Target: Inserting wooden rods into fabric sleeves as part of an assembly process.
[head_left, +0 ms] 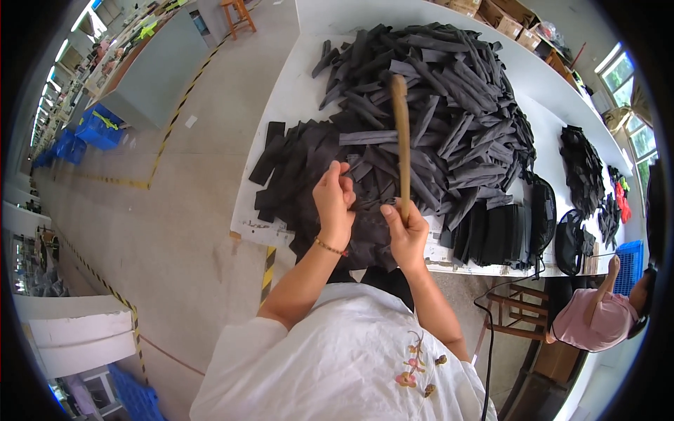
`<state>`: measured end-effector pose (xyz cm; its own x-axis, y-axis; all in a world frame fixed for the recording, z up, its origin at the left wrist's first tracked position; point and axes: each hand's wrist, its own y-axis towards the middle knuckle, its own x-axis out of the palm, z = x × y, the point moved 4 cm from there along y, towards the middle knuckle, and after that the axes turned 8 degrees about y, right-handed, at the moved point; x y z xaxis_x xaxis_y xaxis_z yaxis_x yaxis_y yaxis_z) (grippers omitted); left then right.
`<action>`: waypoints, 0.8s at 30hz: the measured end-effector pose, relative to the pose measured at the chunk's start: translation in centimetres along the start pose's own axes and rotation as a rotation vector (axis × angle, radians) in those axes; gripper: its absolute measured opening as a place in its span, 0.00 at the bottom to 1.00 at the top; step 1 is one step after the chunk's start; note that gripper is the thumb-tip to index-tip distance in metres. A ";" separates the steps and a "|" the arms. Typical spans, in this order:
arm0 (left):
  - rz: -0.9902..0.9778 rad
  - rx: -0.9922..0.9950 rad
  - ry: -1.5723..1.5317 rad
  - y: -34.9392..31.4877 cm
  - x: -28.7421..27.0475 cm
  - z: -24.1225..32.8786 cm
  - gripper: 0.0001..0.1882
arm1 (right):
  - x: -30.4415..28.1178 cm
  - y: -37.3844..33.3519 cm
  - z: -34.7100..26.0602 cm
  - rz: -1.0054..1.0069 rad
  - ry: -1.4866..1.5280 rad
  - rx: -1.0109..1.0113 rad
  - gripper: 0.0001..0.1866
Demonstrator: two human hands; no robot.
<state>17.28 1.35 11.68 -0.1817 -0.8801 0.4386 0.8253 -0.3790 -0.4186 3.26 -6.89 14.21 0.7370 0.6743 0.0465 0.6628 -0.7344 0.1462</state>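
Note:
My right hand (406, 231) grips the lower end of a long wooden stick (401, 133) that stands up over a big heap of black fabric strips (449, 105). My left hand (335, 200), with a thin bracelet on the wrist, pinches a black fabric piece (365, 231) just left of the stick. Both hands hover above flat black pieces at the near edge of a white table (295, 84). Fingers of the left hand are closed around the fabric edge.
Neat stacks of black pieces (491, 235) stand at the table's near right. More dark piles (583, 165) lie further right. A person in a pink top (597, 319) sits at lower right beside a wooden stool (516, 309). Blue crates (95, 130) sit on the concrete floor at left.

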 end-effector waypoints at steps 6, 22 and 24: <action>-0.801 0.091 0.278 -2.2 1.2 -3.1 0.19 | -1.0 1.9 -1.1 -0.026 -0.123 -0.014 0.09; -0.759 0.006 0.445 -4.2 -2.2 -0.7 0.15 | 2.2 14.6 -5.9 0.044 0.172 -0.132 0.10; -0.624 0.014 0.391 -4.2 -4.0 -2.8 0.16 | 1.2 16.2 -6.2 0.019 0.296 -0.032 0.11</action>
<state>13.09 5.66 9.46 -0.7953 -0.5402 0.2752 0.5120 -0.8415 -0.1724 14.03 -17.50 22.80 0.6758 0.6568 0.3346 0.6410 -0.7478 0.1730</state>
